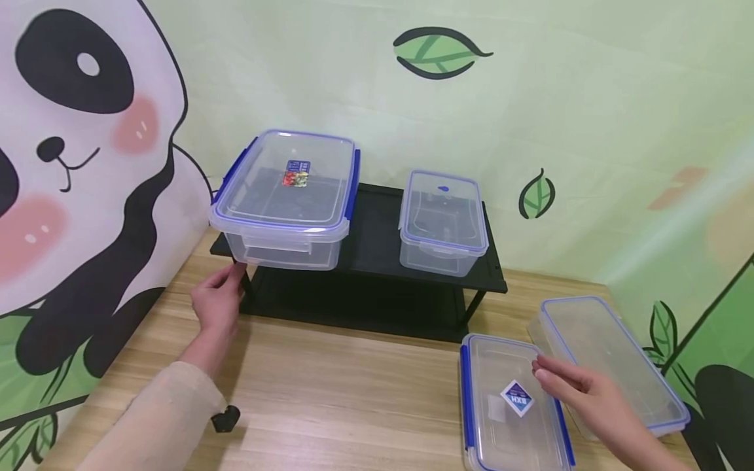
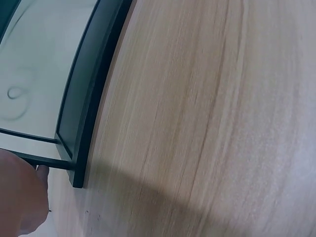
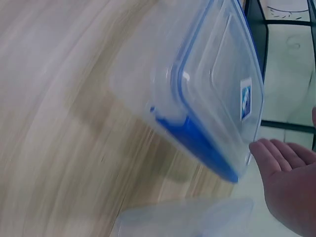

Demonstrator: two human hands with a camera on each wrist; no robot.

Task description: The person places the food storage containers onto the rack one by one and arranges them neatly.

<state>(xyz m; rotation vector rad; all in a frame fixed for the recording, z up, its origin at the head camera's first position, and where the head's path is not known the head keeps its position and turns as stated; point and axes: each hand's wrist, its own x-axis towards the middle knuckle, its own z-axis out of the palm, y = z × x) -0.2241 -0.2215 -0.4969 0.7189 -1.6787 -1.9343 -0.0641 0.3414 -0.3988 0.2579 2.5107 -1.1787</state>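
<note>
A black two-tier rack stands against the back wall. My left hand is at its front left leg, thumb and fingers gripping the post just below the upper shelf. In the left wrist view, the left hand sits beside the dark post. My right hand hovers with fingers extended over the right edge of a clear lidded food container with blue clips and a diamond-shaped label. The right wrist view has the right hand's fingertips close by that container's lid, with nothing held.
On the upper shelf stand a large clear container at the left and a smaller one at the right. Another lidded container lies on the wooden table at the far right. A panda-printed backdrop hangs behind.
</note>
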